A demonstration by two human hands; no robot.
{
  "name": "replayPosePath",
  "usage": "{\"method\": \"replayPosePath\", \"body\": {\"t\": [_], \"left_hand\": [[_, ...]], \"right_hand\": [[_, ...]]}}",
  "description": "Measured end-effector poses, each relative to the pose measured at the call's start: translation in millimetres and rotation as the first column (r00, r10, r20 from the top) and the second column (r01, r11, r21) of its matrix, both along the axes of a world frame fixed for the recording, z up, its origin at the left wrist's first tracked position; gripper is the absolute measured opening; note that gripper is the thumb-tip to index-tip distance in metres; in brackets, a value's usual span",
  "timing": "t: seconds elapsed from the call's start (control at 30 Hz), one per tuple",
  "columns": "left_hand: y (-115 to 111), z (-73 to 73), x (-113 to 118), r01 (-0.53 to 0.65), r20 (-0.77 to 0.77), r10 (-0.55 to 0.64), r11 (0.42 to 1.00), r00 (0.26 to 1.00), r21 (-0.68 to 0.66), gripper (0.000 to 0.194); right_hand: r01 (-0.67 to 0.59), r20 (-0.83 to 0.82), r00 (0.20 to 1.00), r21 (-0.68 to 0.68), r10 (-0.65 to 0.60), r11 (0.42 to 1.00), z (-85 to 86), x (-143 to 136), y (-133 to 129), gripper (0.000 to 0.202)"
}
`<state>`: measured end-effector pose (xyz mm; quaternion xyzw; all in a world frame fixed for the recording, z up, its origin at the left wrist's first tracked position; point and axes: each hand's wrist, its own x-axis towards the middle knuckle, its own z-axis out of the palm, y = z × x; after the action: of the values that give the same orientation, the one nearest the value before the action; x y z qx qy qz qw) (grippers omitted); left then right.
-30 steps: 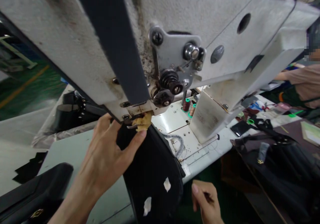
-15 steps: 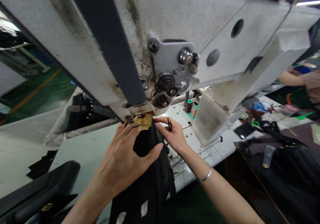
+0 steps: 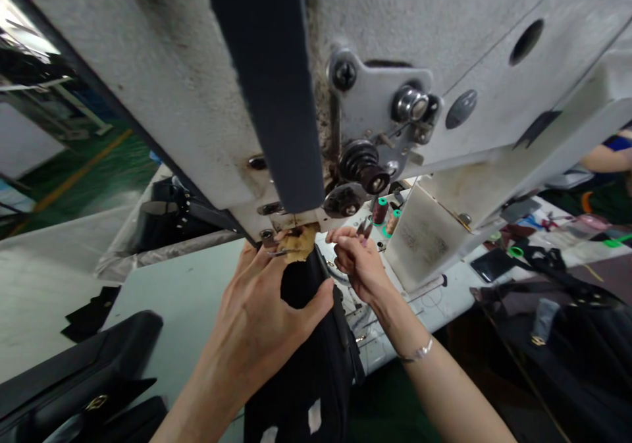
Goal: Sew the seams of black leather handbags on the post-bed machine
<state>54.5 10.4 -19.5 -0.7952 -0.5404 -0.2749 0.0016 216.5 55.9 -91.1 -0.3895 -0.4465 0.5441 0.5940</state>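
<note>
My left fingers [image 3: 266,277] arch beside the matt black bag piece [image 3: 296,390], spread well apart from my thumb [image 3: 318,301]; their tips are hidden, so I cannot tell how they grip. The piece reaches up beneath the rough, off-white sewing machine [image 3: 419,28], next to a crinkled tan scrap [image 3: 302,240]. My right fingers [image 3: 351,249] curl tightly around small pointed metal snips [image 3: 364,227], near the piece's ridged edge. A smooth, pale green bench [image 3: 172,285] spreads leftward

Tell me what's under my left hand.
Under your left hand, the black piece shows around the thumb, and pale table to the left. What the hand covers is hidden.
</note>
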Motion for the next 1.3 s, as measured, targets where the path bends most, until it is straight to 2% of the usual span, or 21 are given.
{"method": "replayPosePath", "body": {"t": [0.07, 0.17, 0.23, 0.3, 0.37, 0.43, 0.5, 0.53, 0.57, 0.67, 0.87, 1.2, 1.3], "left_hand": [[-0.7, -0.1, 0.6, -0.001, 0.004, 0.001, 1.0, 1.0, -0.008, 0.041], [-1.4, -0.1, 1.7, -0.01, 0.009, 0.01, 1.0, 1.0, -0.019, 0.038], [-1.3, -0.2, 1.8, -0.003, 0.012, 0.003, 1.0, 1.0, -0.005, 0.038], [-0.6, -0.3, 1.3, 0.007, 0.011, -0.007, 1.0, 1.0, 0.007, 0.037], [-0.1, -0.5, 0.6, 0.009, 0.006, -0.009, 1.0, 1.0, 0.004, 0.036], [-0.1, -0.8, 0.6, 0.005, 0.001, -0.005, 1.0, 1.0, -0.001, 0.037], [-1.0, -1.1, 1.7, -0.006, 0.001, 0.006, 1.0, 1.0, -0.003, 0.04], [-1.7, -1.0, 2.6, -0.017, 0.004, 0.017, 1.0, 1.0, -0.004, 0.042], [-2.3, -0.8, 3.5, -0.031, 0.005, 0.031, 1.0, 1.0, -0.007, 0.044], [-3.0, 1.1, 5.4, -0.055, -0.004, 0.055, 0.998, 0.999, -0.016, 0.046], [0.9, 5.9, 3.7, 0.005, 0.012, -0.004, 0.999, 1.0, -0.044, 0.041], [1.0, 3.4, 3.3, 0.007, 0.02, -0.007, 1.0, 1.0, -0.02, 0.044], [1.8, 2.3, 4.3, 0.005, 0.006, -0.005, 1.0, 1.0, -0.003, 0.039]], "right_hand": [[-0.084, -0.162, 0.983, -0.006, 0.082, 0.996, 13.8, 10.6, -9.0, 0.013], [-0.311, -0.398, 0.873, -0.006, 0.283, 0.95, 27.6, 22.5, -28.5, 0.012], [-0.455, -0.45, 0.806, -0.053, 0.385, 0.889, 29.7, 24.8, -41.8, 0.013], [-0.501, -0.443, 0.801, -0.128, 0.403, 0.856, 28.4, 23.4, -51.7, 0.016], [-0.386, -0.301, 0.897, -0.177, 0.323, 0.906, 26.2, 21.1, -56.4, 0.016], [-0.165, 0.028, 0.985, -0.143, 0.17, 0.976, 24.0, 20.1, -55.5, 0.019], [-0.047, 0.309, 0.949, -0.071, 0.066, 0.996, 21.5, 20.6, -50.7, 0.022], [-0.038, 0.364, 0.929, -0.067, 0.06, 0.997, 19.9, 21.0, -47.5, 0.023], [-0.039, 0.362, 0.93, -0.082, 0.067, 0.996, 18.1, 21.2, -44.1, 0.024], [-0.055, 0.219, 0.972, -0.13, 0.083, 0.99, 11.1, 19.3, -35.5, 0.029], [-0.09, 0.077, 0.991, -0.179, 0.105, 0.98, -1.8, 9.8, -30.3, 0.03], [-0.076, 0.081, 0.992, -0.207, 0.095, 0.975, 3.2, 14.2, -27.4, 0.033], [-0.081, -0.007, 0.997, -0.182, 0.081, 0.98, 5.7, 19.6, -26.2, 0.033]]}}
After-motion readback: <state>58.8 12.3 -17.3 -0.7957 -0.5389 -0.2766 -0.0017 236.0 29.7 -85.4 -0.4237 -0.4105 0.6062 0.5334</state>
